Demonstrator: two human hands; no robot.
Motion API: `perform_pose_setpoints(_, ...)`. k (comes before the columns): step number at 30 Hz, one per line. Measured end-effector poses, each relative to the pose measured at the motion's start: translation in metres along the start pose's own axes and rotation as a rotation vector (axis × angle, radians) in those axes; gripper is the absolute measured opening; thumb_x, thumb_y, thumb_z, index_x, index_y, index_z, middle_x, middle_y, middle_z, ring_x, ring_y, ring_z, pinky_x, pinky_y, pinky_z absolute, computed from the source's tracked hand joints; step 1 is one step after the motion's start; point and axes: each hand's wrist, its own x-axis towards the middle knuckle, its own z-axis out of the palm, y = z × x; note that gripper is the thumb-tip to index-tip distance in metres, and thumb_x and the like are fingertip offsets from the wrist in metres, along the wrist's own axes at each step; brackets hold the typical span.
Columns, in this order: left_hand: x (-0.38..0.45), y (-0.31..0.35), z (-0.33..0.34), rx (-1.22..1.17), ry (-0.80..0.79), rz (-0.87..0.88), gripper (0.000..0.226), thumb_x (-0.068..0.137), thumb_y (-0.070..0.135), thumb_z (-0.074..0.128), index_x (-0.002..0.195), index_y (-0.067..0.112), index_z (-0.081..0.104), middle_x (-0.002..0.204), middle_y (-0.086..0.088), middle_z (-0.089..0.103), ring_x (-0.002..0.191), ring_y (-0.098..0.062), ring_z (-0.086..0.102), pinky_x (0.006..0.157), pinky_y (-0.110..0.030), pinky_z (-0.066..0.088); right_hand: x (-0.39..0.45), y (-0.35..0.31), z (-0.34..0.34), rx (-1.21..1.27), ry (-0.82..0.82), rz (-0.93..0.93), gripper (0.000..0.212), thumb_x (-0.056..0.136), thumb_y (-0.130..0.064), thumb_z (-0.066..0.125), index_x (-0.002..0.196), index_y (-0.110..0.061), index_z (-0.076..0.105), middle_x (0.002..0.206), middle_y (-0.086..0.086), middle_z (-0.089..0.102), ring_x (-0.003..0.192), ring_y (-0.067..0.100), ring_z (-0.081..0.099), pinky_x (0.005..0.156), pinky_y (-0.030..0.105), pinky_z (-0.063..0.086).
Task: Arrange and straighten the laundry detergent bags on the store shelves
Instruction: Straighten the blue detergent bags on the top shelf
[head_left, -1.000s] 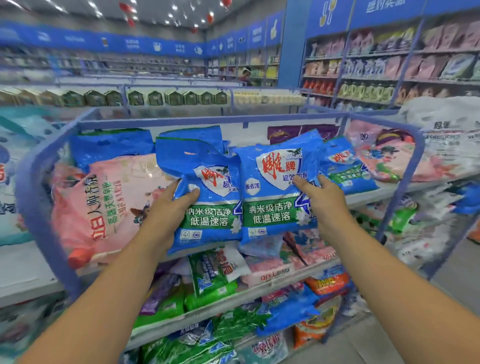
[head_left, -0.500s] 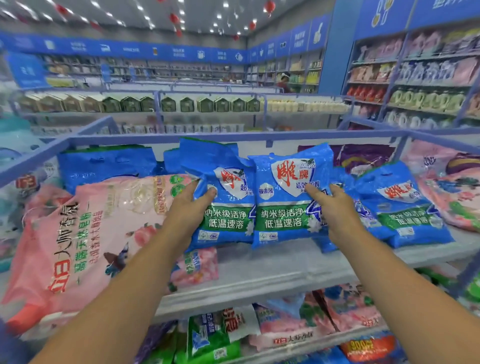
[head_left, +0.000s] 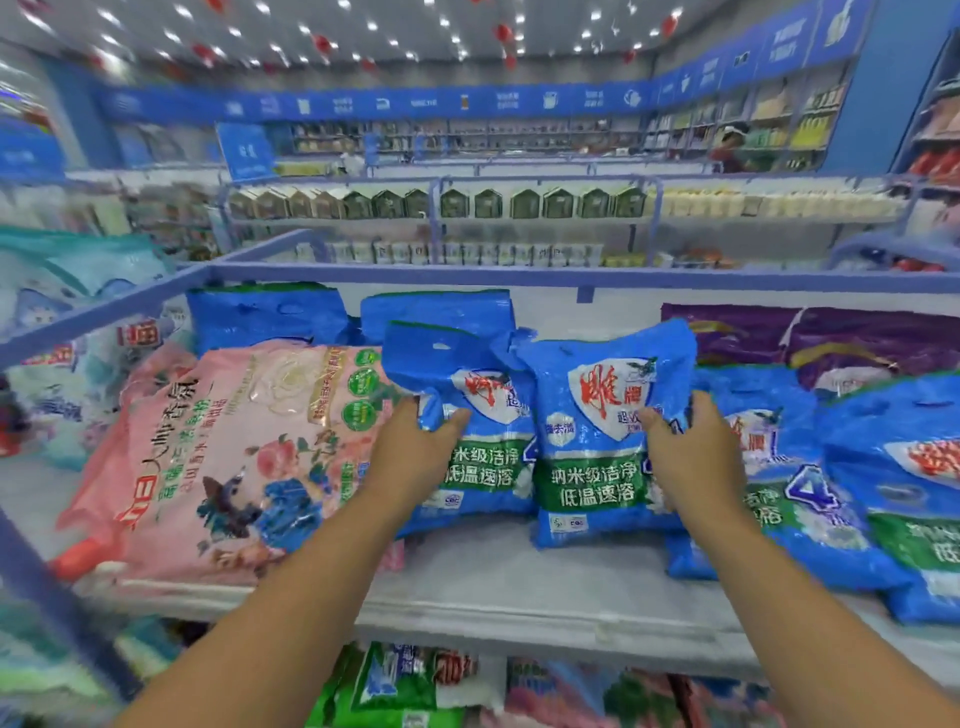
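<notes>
Since both blue detergent bags need to stand side by side, the left hand (head_left: 415, 457) pinches one bag (head_left: 467, 431) just right of the pink bag (head_left: 228, 447), while the right hand (head_left: 691, 457) grips its neighbour (head_left: 597, 441), probably so they square up together on the shelf (head_left: 519, 582).

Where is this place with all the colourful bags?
Most likely a supermarket: blue detergent bags lie on a shelf, more stocked shelves run behind, and blue signs hang above.

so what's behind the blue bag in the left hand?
Behind that blue bag held by the left hand, another blue bag's top shows; its lower part is covered.
</notes>
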Motion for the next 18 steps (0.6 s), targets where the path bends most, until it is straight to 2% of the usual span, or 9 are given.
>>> perform_pose_setpoints(2, 0.002, 0.003, 0.005, 0.076, 0.044, 0.005, 0.034, 0.092, 0.043, 0.069, 0.109, 0.015, 0.061, 0.097, 0.001, 0.062, 0.092, -0.022, 0.057, 0.073, -0.029, 0.037, -0.002, 0.008, 0.0, -0.1, -0.019, -0.005, 0.056, 0.092, -0.057, 0.059, 0.126, -0.012, 0.052, 0.125, 0.013, 0.065, 0.109, 0.037, 0.06, 0.084, 0.046, 0.049)
perform_pose_setpoints(4, 0.001, 0.008, 0.009, 0.119, 0.06, -0.008, 0.037, 0.092, 0.047, 0.067, 0.106, 0.014, 0.058, 0.091, 0.003, 0.059, 0.089, -0.023, 0.056, 0.067, -0.03, 0.036, -0.002, 0.011, 0.001, -0.108, -0.03, -0.016, 0.053, 0.092, -0.059, 0.058, 0.113, -0.011, 0.051, 0.105, 0.009, 0.067, 0.093, 0.036, 0.061, 0.075, 0.043, 0.049)
perform_pose_setpoints(5, -0.002, 0.009, 0.01, 0.147, 0.058, -0.005, 0.037, 0.093, 0.048, 0.066, 0.106, 0.014, 0.055, 0.088, 0.004, 0.056, 0.087, -0.022, 0.055, 0.064, -0.031, 0.035, -0.001, 0.012, 0.0, -0.076, -0.046, -0.01, 0.051, 0.092, -0.058, 0.059, 0.112, -0.012, 0.05, 0.103, 0.006, 0.067, 0.093, 0.035, 0.062, 0.072, 0.041, 0.047)
perform_pose_setpoints(9, -0.023, 0.009, 0.0, 0.272, 0.138, 0.079, 0.031, 0.095, 0.041, 0.066, 0.1, 0.017, 0.046, 0.08, 0.013, 0.049, 0.072, -0.014, 0.051, 0.055, -0.029, 0.032, 0.002, 0.012, -0.003, 0.118, -0.086, 0.028, 0.057, 0.091, -0.044, 0.066, 0.138, -0.02, 0.044, 0.125, 0.0, 0.061, 0.109, 0.028, 0.061, 0.082, 0.039, 0.045)
perform_pose_setpoints(11, -0.035, 0.004, -0.009, 0.285, 0.179, 0.074, 0.031, 0.093, 0.041, 0.069, 0.099, 0.021, 0.046, 0.079, 0.018, 0.049, 0.066, 0.0, 0.048, 0.052, -0.022, 0.031, -0.002, 0.008, 0.0, 0.074, -0.003, -0.081, 0.069, 0.088, -0.034, 0.068, 0.146, -0.017, 0.036, 0.135, 0.007, 0.053, 0.119, 0.03, 0.055, 0.091, 0.046, 0.049)
perform_pose_setpoints(12, -0.04, 0.003, -0.014, 0.316, 0.209, 0.066, 0.035, 0.091, 0.046, 0.07, 0.101, 0.022, 0.047, 0.08, 0.017, 0.05, 0.066, 0.002, 0.048, 0.052, -0.023, 0.031, -0.005, 0.003, 0.002, 0.002, 0.048, -0.146, 0.078, 0.086, -0.03, 0.07, 0.151, -0.014, 0.029, 0.142, 0.013, 0.046, 0.128, 0.033, 0.048, 0.099, 0.05, 0.046)
perform_pose_setpoints(14, -0.042, -0.001, -0.03, 0.458, 0.292, 0.046, 0.056, 0.081, 0.06, 0.074, 0.111, 0.022, 0.048, 0.089, 0.011, 0.056, 0.075, -0.01, 0.054, 0.056, -0.03, 0.034, -0.018, -0.014, 0.006, -0.078, 0.104, -0.271, 0.089, 0.084, -0.022, 0.071, 0.156, -0.014, 0.019, 0.154, 0.02, 0.029, 0.141, 0.036, 0.03, 0.113, 0.052, 0.035)
perform_pose_setpoints(16, -0.036, -0.008, -0.046, 0.445, 0.291, 0.058, 0.072, 0.075, 0.065, 0.076, 0.122, 0.021, 0.044, 0.094, 0.007, 0.056, 0.086, -0.019, 0.059, 0.058, -0.032, 0.037, -0.035, -0.035, 0.014, -0.079, 0.079, -0.421, 0.08, 0.086, -0.02, 0.07, 0.154, -0.013, 0.029, 0.159, 0.018, 0.02, 0.146, 0.037, 0.022, 0.118, 0.053, 0.028)
perform_pose_setpoints(18, -0.031, -0.015, -0.063, 0.371, 0.191, 0.075, 0.071, 0.075, 0.066, 0.075, 0.123, 0.024, 0.043, 0.089, 0.009, 0.054, 0.083, -0.018, 0.06, 0.057, -0.032, 0.041, -0.054, -0.054, 0.025, -0.031, -0.013, -0.556, 0.065, 0.089, -0.017, 0.068, 0.148, -0.013, 0.043, 0.16, 0.012, 0.023, 0.148, 0.032, 0.02, 0.119, 0.046, 0.026)
